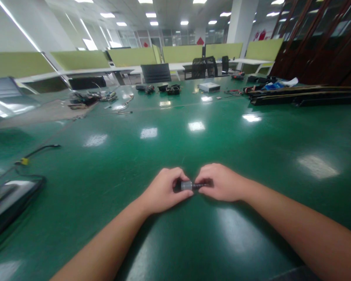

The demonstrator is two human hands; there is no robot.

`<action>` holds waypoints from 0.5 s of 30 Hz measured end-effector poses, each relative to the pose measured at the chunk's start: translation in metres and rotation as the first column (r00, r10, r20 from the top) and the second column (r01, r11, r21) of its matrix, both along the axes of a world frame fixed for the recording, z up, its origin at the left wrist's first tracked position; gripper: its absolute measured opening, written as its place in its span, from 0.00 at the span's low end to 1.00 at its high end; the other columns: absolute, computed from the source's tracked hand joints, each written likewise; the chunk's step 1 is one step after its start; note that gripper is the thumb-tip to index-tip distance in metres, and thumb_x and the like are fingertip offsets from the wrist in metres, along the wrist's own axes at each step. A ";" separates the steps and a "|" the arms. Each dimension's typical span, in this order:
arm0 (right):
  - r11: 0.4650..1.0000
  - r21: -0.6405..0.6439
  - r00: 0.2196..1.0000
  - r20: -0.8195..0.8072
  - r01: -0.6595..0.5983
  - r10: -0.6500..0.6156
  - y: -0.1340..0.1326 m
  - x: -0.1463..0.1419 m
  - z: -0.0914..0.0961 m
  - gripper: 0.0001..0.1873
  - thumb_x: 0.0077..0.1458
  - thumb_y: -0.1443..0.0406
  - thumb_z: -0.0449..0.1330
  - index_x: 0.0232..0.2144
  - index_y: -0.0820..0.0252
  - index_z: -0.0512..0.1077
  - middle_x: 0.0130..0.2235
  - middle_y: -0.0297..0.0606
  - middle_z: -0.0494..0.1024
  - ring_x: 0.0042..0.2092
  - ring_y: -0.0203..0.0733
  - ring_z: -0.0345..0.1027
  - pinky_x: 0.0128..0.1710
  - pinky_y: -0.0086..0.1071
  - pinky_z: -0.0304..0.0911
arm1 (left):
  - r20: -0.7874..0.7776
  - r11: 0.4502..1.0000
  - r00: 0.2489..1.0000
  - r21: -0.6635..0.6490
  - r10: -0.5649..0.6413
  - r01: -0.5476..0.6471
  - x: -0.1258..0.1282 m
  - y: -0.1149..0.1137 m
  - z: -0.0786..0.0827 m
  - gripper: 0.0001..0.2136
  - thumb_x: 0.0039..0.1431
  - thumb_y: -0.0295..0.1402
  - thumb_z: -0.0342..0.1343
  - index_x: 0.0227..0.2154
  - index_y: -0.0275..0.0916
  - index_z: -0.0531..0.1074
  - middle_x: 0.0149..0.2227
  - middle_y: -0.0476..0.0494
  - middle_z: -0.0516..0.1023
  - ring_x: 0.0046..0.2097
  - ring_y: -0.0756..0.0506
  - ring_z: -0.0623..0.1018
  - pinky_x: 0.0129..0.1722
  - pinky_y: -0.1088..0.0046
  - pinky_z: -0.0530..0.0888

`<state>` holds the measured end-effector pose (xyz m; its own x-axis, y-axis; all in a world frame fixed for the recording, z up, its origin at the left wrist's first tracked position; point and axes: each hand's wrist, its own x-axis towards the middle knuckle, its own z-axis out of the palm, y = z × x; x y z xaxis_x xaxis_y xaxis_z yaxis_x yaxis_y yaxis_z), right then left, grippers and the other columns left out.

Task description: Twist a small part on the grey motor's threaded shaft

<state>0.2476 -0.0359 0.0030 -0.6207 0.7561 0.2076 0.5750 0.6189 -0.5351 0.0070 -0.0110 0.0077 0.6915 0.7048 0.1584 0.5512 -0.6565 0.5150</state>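
Observation:
Low over the green tabletop (pixel 175 152), both hands meet on one small part. My left hand (pixel 163 190) is closed, thumb and fingers gripping a short grey-and-black cylinder (pixel 186 185). From its right end runs a thin, dark, ribbed shaft (pixel 197 186), lying sideways in line with the cylinder. My right hand (pixel 220 182) pinches this shaft between thumb and fingers, close to the cylinder. Its far end is partly hidden inside the right hand. The part is too small and blurred to tell its exact kind.
At the left edge lies a dark device (pixel 14 199) with a black cable (pixel 43 147). Farther back are a tangle of parts (pixel 90 97), black pieces (pixel 169 89) and a silver box (pixel 210 87). Long dark strips (pixel 307 95) lie at the back right.

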 end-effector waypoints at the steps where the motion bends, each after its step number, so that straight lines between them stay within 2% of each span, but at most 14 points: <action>1: 1.000 0.002 1.000 0.001 -0.002 0.002 0.000 0.000 0.000 0.06 0.55 0.68 0.65 0.37 0.60 0.80 0.35 0.36 0.79 0.37 0.39 0.70 0.39 0.31 0.60 | -0.001 1.000 1.000 0.002 0.004 -0.004 0.000 0.000 0.000 0.11 0.56 0.40 0.65 0.36 0.40 0.74 0.31 0.50 0.76 0.32 0.47 0.73 0.35 0.71 0.66; 15: 1.000 0.019 1.000 0.024 0.006 -0.007 0.000 0.003 0.000 0.06 0.56 0.65 0.65 0.37 0.59 0.80 0.34 0.36 0.79 0.37 0.39 0.70 0.40 0.32 0.60 | 0.004 1.000 1.000 0.001 0.004 -0.004 0.001 0.000 0.000 0.11 0.56 0.41 0.65 0.36 0.40 0.74 0.31 0.50 0.76 0.32 0.47 0.73 0.35 0.71 0.66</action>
